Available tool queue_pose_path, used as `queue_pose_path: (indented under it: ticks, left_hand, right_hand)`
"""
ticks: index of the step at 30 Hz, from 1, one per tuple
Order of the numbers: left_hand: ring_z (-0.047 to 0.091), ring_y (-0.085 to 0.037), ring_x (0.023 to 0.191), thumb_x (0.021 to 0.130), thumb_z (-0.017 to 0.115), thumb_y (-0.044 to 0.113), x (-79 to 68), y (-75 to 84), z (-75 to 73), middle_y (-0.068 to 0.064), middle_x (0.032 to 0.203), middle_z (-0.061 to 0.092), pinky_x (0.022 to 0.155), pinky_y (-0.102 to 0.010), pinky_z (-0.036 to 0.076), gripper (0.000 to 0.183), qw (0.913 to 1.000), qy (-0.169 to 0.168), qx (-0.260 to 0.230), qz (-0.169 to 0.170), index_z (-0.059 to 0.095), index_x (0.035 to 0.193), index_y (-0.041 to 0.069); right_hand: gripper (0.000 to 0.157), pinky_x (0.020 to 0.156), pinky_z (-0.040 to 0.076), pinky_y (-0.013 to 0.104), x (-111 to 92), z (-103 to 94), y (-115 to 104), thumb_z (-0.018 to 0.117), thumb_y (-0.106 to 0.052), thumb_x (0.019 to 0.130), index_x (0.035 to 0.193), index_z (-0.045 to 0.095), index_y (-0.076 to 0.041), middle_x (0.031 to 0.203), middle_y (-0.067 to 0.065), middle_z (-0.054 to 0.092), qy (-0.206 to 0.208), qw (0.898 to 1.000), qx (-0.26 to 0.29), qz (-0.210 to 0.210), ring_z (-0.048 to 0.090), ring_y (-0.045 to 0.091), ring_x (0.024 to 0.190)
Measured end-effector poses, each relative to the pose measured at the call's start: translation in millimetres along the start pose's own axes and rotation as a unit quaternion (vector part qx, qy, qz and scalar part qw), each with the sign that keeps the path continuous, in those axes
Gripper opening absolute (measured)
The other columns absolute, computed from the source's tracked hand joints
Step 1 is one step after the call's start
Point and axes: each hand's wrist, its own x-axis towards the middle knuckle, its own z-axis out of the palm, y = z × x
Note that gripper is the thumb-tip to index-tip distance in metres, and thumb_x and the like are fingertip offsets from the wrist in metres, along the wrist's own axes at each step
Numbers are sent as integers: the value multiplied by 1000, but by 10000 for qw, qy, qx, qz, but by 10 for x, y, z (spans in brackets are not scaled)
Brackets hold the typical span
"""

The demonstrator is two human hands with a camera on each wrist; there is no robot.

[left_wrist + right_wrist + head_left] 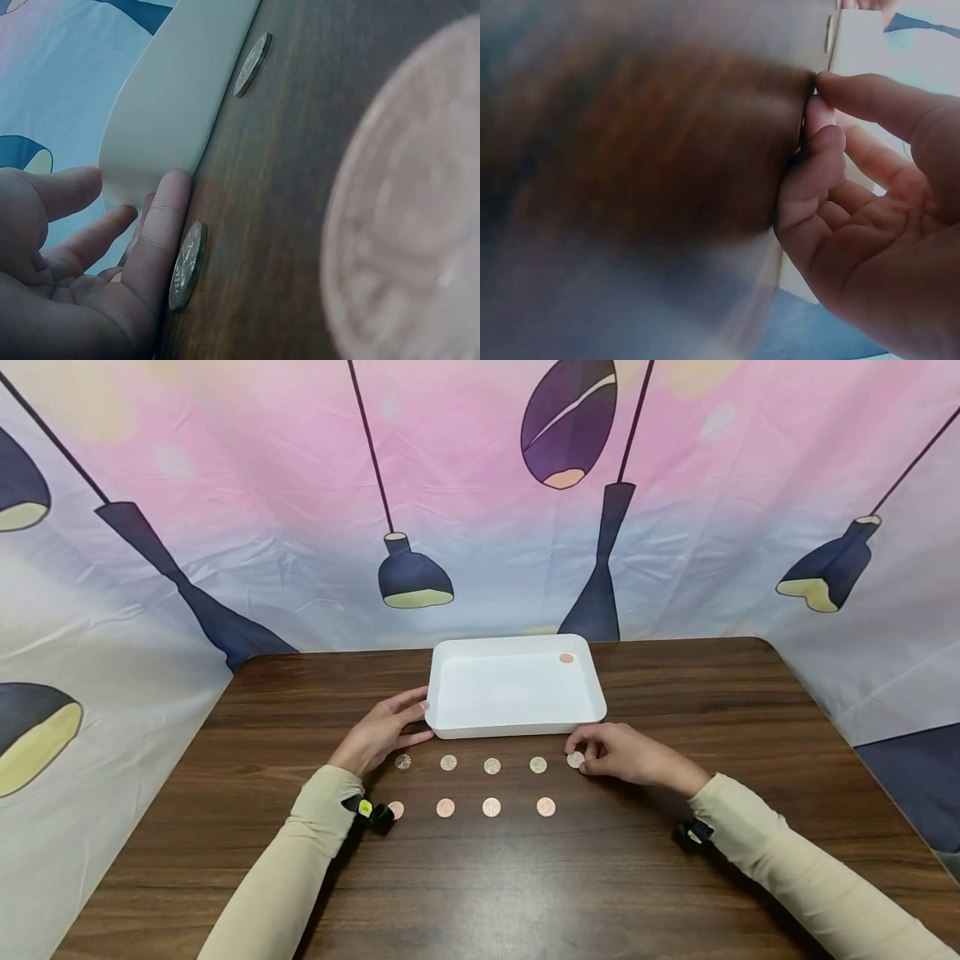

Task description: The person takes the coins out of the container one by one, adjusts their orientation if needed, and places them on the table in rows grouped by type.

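Note:
My left hand [384, 732] rests its outstretched fingers on the left front corner of a white tray [517, 729]. In the left wrist view a silver coin [187, 266] lies on the table right beside the little finger. To the right, my right hand [626, 753] pinches another silver coin [575, 761] between thumb and fingers, at the right end of a row of silver coins. The right wrist view shows those fingers curled low at the tabletop, with the coin mostly hidden. One copper coin [566, 657] is inside the tray, near its back right corner.
More silver coins [492, 766] lie in a line in front of the tray. Nearer is a row of several copper coins [491, 807], the leftmost partly behind the left wrist camera [381, 818]. A patterned cloth [495, 552] hangs behind the brown wooden table [480, 893].

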Motion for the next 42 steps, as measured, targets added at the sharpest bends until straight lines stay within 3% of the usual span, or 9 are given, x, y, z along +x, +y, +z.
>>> queue_pose_path:
  ticks: [10,27,30,36,42]
  left_hand:
    - [42,-35,147,115,46,19,2,26,36,-18,167,32,104,-31,59,57,10000,-50,13,50,27,169,11]
    - [42,-35,148,115,47,20,3,17,10,-18,167,33,104,-31,59,57,10000,-14,31,58,29,168,12]
    - [42,-35,148,115,47,20,4,10,13,-18,168,31,103,-31,59,57,10000,-40,33,73,28,168,12]
    - [42,-35,148,115,47,20,5,11,19,-18,167,33,104,-31,59,57,10000,-44,17,66,29,168,12]
    - [42,-34,148,115,48,21,-5,5,12,-18,166,34,105,-33,58,57,10000,21,60,3,30,168,12]
  right_hand:
    - [21,61,42,20,-88,8,-57,75,3,91,105,68,-12,70,-11,52,146,9976,-665,-107,47,2,63]
    - [20,60,43,21,-125,-12,-58,75,1,95,110,69,-11,72,-8,55,127,9985,-529,85,50,5,65]
    - [18,62,44,21,-136,-7,-59,74,0,95,109,70,-11,73,-9,57,340,9979,-556,67,50,4,65]
    - [9,62,46,24,-93,-97,-156,69,-3,98,99,73,-10,71,-10,60,1243,9912,-461,-9,52,5,65]
    - [12,62,44,27,117,-295,-278,63,-4,99,99,75,-7,72,2,64,1716,9839,-163,461,53,14,67]
